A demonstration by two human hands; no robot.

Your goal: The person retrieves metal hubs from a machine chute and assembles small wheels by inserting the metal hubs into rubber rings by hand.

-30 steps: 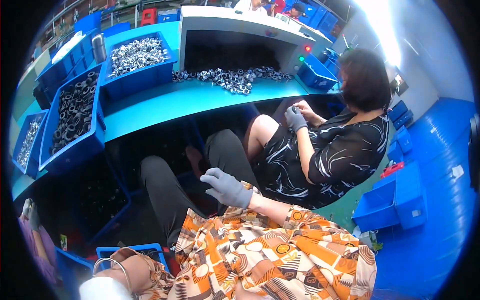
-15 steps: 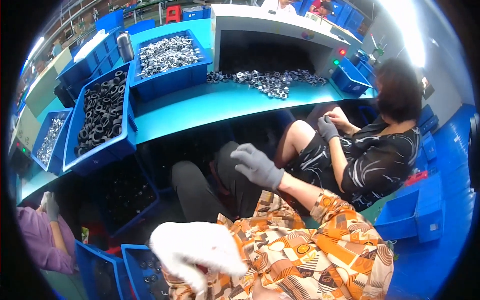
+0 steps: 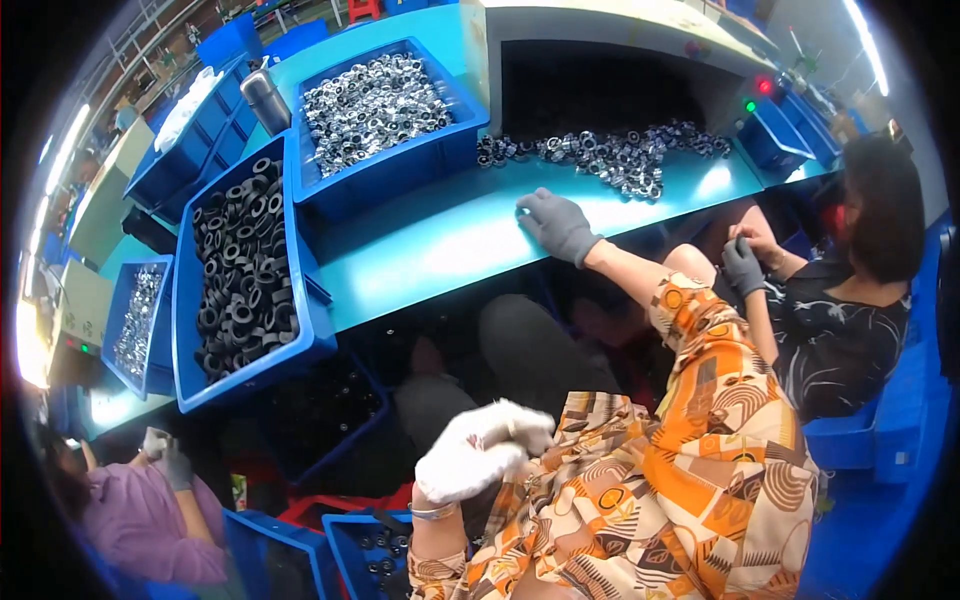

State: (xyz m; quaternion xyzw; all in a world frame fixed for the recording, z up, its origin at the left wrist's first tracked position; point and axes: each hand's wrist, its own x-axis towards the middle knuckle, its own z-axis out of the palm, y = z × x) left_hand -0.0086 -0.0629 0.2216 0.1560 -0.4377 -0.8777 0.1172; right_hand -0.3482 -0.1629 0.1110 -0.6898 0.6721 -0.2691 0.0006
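Note:
My right hand (image 3: 558, 228), in a grey glove, reaches over the near edge of the turquoise table (image 3: 440, 250). Its fingers are stretched forward and hold nothing that I can see. The pile of small metal rings (image 3: 610, 160) is the nearest thing to it, a little beyond and to the right. Above my lap, my left hand (image 3: 485, 452) wears a white fluffy glove. Its fingers are curled in, and whatever may lie inside them is hidden.
Blue bins of silver rings (image 3: 375, 110) and black rings (image 3: 245, 270) line the table's left side. A smaller bin (image 3: 140, 325) stands beyond. A white machine housing (image 3: 640, 25) spans the back. Co-workers sit at right (image 3: 835, 320) and lower left (image 3: 150, 510). Another bin (image 3: 370, 550) stands low beside me.
My right hand has moved from above my lap forward over the table edge. My left hand has risen and shifted right. The whole view has shifted too.

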